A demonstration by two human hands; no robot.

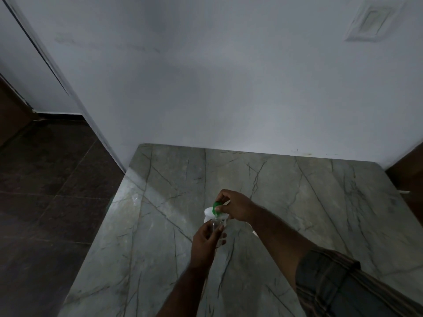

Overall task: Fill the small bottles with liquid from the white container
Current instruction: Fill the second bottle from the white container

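A grey veined marble tabletop (297,202) stands against a pale wall (229,76). Above it, the left hand (206,241) grips a small clear bottle (216,225). The right hand (235,208) pinches a green cap (216,205) over the white container (209,212), just behind the bottle.

Home interior: veined marble slab (297,202) against plain white wall (229,76), dark tiled floor (45,179).

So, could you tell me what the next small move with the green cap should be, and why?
Probably lift the green cap clear, if loose: the right hand pinches it above the clear small bottle held by the left hand, and the white container waits behind.
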